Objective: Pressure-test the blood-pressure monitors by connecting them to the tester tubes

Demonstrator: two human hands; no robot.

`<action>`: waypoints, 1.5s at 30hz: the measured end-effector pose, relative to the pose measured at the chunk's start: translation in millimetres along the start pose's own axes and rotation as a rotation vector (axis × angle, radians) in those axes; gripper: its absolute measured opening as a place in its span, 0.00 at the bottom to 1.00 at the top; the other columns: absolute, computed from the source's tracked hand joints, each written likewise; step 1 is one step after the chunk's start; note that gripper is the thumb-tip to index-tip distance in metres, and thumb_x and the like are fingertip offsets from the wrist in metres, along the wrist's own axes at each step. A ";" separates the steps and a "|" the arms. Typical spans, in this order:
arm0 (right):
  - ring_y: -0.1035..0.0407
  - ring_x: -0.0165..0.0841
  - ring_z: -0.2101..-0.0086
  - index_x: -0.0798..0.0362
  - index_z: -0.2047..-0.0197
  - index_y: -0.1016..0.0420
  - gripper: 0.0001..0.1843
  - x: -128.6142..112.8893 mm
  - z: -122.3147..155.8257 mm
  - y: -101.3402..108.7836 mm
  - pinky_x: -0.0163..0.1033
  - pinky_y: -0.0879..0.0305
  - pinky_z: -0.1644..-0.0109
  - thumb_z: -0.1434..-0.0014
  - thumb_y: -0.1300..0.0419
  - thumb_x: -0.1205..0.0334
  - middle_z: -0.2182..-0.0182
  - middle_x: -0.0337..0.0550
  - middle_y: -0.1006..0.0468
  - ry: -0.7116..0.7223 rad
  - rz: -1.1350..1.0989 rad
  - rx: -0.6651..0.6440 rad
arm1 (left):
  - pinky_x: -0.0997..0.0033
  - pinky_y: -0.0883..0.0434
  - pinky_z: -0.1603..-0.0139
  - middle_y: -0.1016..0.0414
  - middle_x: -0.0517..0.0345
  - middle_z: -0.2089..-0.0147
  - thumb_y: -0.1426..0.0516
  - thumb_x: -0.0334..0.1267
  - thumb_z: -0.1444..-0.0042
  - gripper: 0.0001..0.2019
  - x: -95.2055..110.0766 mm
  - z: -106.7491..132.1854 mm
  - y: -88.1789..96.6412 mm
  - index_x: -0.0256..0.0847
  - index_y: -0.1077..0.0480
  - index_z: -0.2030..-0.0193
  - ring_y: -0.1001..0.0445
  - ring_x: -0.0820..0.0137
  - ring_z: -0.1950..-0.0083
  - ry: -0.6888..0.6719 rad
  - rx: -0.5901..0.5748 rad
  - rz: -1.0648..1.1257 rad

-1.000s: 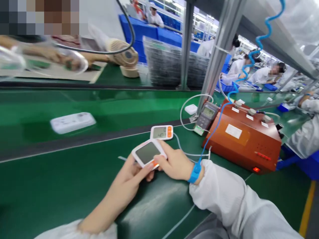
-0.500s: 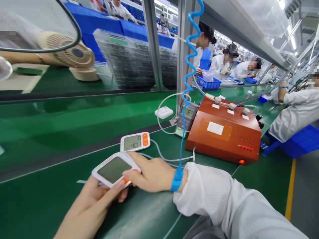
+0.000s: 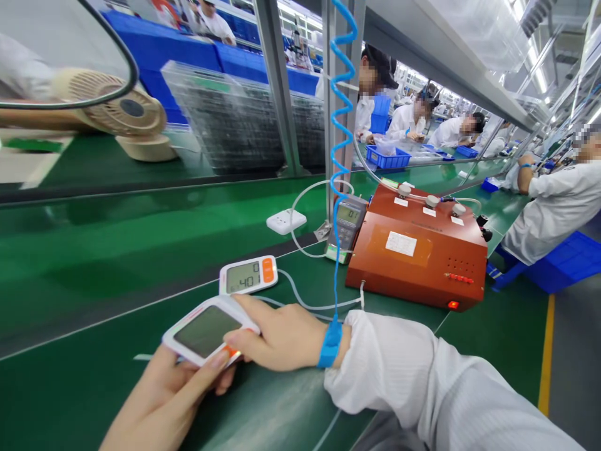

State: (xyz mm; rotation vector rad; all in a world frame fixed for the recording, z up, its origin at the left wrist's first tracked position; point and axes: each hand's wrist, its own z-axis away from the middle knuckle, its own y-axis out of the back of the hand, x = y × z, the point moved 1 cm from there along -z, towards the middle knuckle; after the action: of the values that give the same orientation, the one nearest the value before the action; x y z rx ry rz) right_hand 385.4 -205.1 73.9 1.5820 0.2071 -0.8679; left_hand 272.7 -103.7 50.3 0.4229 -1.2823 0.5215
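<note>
A green worktop (image 3: 70, 363) fills the lower part of the view and runs away under the grip on every side. Beyond the grip and to its right, well apart, a large orange-red test box (image 3: 417, 263) sits on the worktop with a small red light lit on its near face. Far beyond the grip to the left stands a beige desk fan (image 3: 117, 116), past a green conveyor band.

Both bare hands share one grip on a white monitor (image 3: 206, 331) with a dark, blank screen, held tilted just above the worktop. The left hand (image 3: 173, 394) cups it from below, thumb laid along its near edge. The right hand (image 3: 277, 335), coming out of a white sleeve, closes over its right end, with the forefinger along the far edge and the thumb by an orange button.

Just beyond the grip, a second monitor (image 3: 248, 275) lies flat, its lit screen reading 40. Further beyond and to the right, a grey handheld meter (image 3: 347, 224) leans beside the test box, and a white power socket (image 3: 286, 221) lies to the left of the meter.

A blue wrist strap (image 3: 331, 343) circles the right wrist just behind the grip, and a blue coiled cord (image 3: 339, 125) rises from it. A thin clear tube (image 3: 305, 302) runs from the second monitor toward the test box.
</note>
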 end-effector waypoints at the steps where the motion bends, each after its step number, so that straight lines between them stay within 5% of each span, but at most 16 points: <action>1: 0.22 0.45 0.56 0.47 0.27 0.56 0.33 -0.1 0.1 0.3 0.44 0.27 0.55 0.30 0.50 0.50 0.50 0.46 0.21 -0.003 0.000 0.002 | 0.69 0.36 0.73 0.31 0.65 0.77 0.32 0.63 0.63 0.33 -0.3 -0.1 0.3 0.50 0.36 0.55 0.37 0.67 0.74 -0.001 -0.002 0.001; 9: 0.22 0.42 0.59 0.45 0.28 0.52 0.31 2.6 -0.3 -5.1 0.43 0.28 0.55 0.31 0.49 0.51 0.53 0.43 0.20 0.013 -0.045 0.048 | 0.71 0.37 0.74 0.30 0.66 0.75 0.33 0.53 0.53 0.25 -13.0 -4.9 5.0 0.48 0.36 0.53 0.37 0.70 0.75 -0.064 -0.049 0.071; 14: 0.23 0.37 0.66 0.50 0.28 0.51 0.30 6.3 2.2 -14.2 0.39 0.30 0.58 0.30 0.50 0.58 0.67 0.40 0.20 0.049 -0.214 0.079 | 0.73 0.38 0.74 0.31 0.65 0.73 0.33 0.49 0.50 0.30 -19.2 -1.0 4.9 0.43 0.39 0.45 0.38 0.74 0.76 -0.141 -0.101 0.195; 22: 0.29 0.33 0.77 0.56 0.29 0.49 0.30 9.5 3.7 -20.5 0.37 0.31 0.65 0.31 0.52 0.60 0.75 0.36 0.25 0.119 -0.359 0.084 | 0.75 0.39 0.75 0.29 0.62 0.70 0.36 0.48 0.44 0.32 -25.6 0.8 7.5 0.41 0.43 0.37 0.36 0.76 0.76 -0.184 -0.139 0.218; 29: 0.26 0.34 0.72 0.53 0.29 0.48 0.29 14.1 2.6 -17.4 0.37 0.30 0.62 0.31 0.53 0.58 0.69 0.38 0.22 0.158 -0.339 0.089 | 0.71 0.31 0.67 0.26 0.58 0.66 0.38 0.50 0.42 0.38 -27.2 1.3 13.0 0.41 0.51 0.30 0.29 0.71 0.69 -0.167 -0.248 0.216; 35: 0.25 0.41 0.57 0.57 0.31 0.44 0.27 12.3 5.0 -13.2 0.43 0.30 0.52 0.31 0.54 0.59 0.53 0.52 0.21 0.217 -0.042 0.220 | 0.67 0.29 0.63 0.24 0.55 0.65 0.40 0.52 0.41 0.42 -21.4 3.9 21.4 0.43 0.54 0.27 0.25 0.67 0.66 -0.163 -0.303 0.127; 37: 0.26 0.42 0.54 0.57 0.33 0.42 0.26 13.4 5.0 -9.6 0.44 0.31 0.50 0.30 0.54 0.59 0.51 0.54 0.22 0.221 0.034 0.305 | 0.61 0.27 0.56 0.22 0.49 0.58 0.41 0.54 0.41 0.40 -16.8 6.2 34.5 0.43 0.51 0.27 0.24 0.63 0.60 -0.183 -0.204 0.033; 40: 0.25 0.42 0.60 0.58 0.34 0.40 0.24 22.5 2.1 -0.5 0.43 0.31 0.55 0.30 0.54 0.61 0.59 0.53 0.20 0.046 0.193 0.343 | 0.52 0.31 0.44 0.27 0.44 0.45 0.42 0.54 0.42 0.33 -10.8 17.4 72.0 0.42 0.40 0.33 0.27 0.54 0.46 -0.269 0.146 -0.320; 43: 0.25 0.43 0.68 0.59 0.38 0.34 0.21 34.8 -0.9 11.2 0.43 0.31 0.62 0.30 0.51 0.61 0.67 0.50 0.20 -0.136 0.353 0.248 | 0.40 0.38 0.40 0.34 0.36 0.38 0.45 0.55 0.41 0.30 -12.1 40.9 120.2 0.36 0.35 0.39 0.40 0.39 0.34 -0.365 0.570 -0.839; 45: 0.25 0.47 0.65 0.61 0.44 0.29 0.18 37.8 -1.0 17.3 0.46 0.31 0.61 0.32 0.48 0.61 0.66 0.54 0.21 -0.182 0.427 0.254 | 0.34 0.40 0.41 0.39 0.36 0.36 0.46 0.55 0.41 0.29 -20.2 58.6 147.6 0.38 0.36 0.39 0.54 0.31 0.30 -0.329 0.736 -1.071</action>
State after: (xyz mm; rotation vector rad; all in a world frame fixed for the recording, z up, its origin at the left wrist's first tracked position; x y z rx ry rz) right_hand 422.4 -221.0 63.5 1.6839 -0.3734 -0.7131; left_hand 136.3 -20.0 46.1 1.7390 -0.9389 -0.0336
